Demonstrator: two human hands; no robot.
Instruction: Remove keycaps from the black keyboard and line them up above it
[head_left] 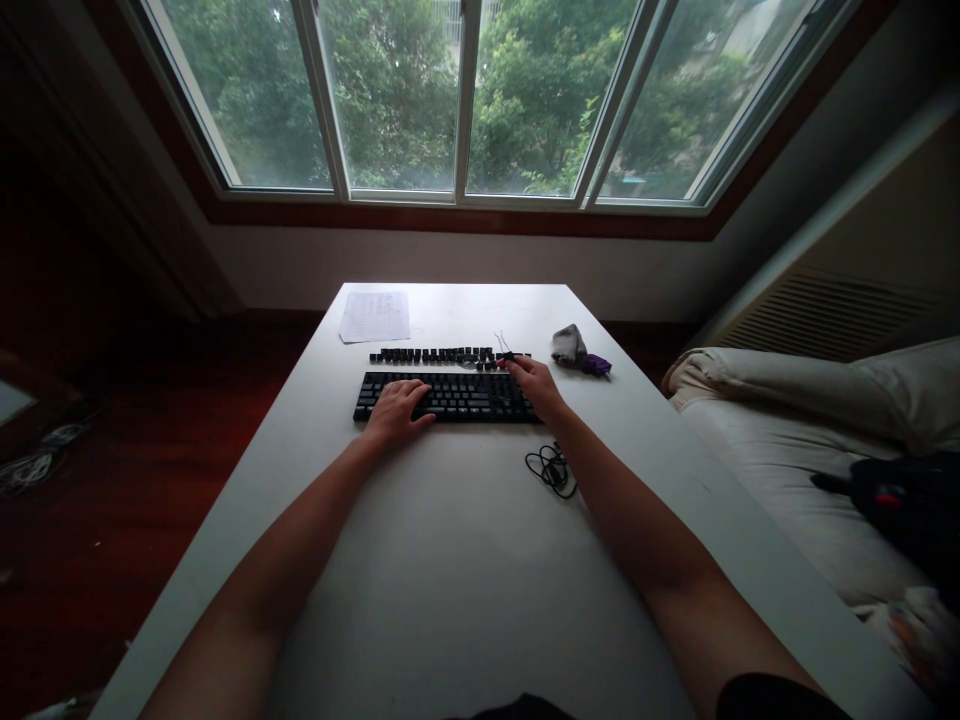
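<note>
A black keyboard (472,408) lies lengthwise across the white table. My left hand (399,408) rests flat on its left part, fingers stretched over the keys and thumb at the front edge. Over the right part, my right hand (534,382) pinches a wire keycap puller (509,355); its dark handle is at the fingertips and its thin wires point away from me. Just behind the keyboard stands a row of loose black keycaps (427,355), with some near my right fingertips. My right wrist and palm hide the keyboard's right end.
A coiled black cable (553,468) lies beside my right forearm. Towards the back right is a crumpled grey and purple cloth (570,346); a printed sheet (375,317) lies back left. The white table (450,580) ends before the window wall, and a light sofa (765,450) stands to the right.
</note>
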